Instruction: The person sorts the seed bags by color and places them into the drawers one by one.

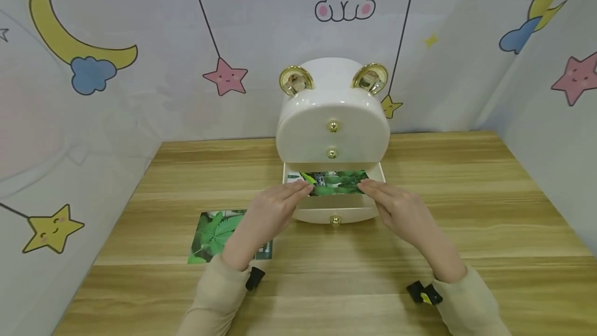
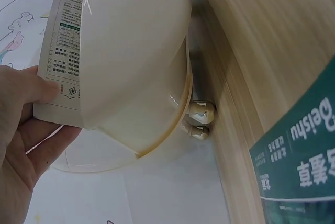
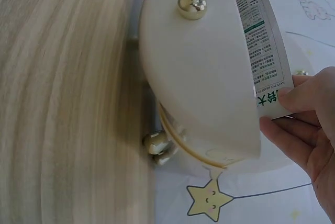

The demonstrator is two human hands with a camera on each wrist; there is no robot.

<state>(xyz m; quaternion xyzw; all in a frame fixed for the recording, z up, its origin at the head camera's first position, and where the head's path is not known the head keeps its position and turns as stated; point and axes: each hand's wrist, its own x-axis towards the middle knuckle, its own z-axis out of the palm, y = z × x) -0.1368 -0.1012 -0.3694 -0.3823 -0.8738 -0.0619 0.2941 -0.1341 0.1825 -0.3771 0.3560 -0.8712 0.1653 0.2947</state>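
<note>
A green seed packet (image 1: 338, 183) with a plant photo spans both hands, above the pulled-out bottom drawer (image 1: 312, 215) of a white bear-eared storage box (image 1: 310, 136). My left hand (image 1: 270, 209) pinches its left end, thumb on the printed back in the left wrist view. At its right end my right hand (image 1: 403, 214) pinches it likewise; in the right wrist view the thumb presses the packet (image 3: 261, 46) near its corner. The packet's lower part is hidden behind the drawer front in both wrist views. Another green packet (image 1: 214, 235) lies on the table, partly covered by my left forearm.
Gold knobs (image 1: 333, 126) sit on the box's front, and gold ears (image 1: 295, 81) stand on top. The wooden table (image 1: 154, 196) backs onto a white cloth (image 1: 252, 25) with stars and moons. Black straps or clips (image 1: 255, 278) show at both cuffs.
</note>
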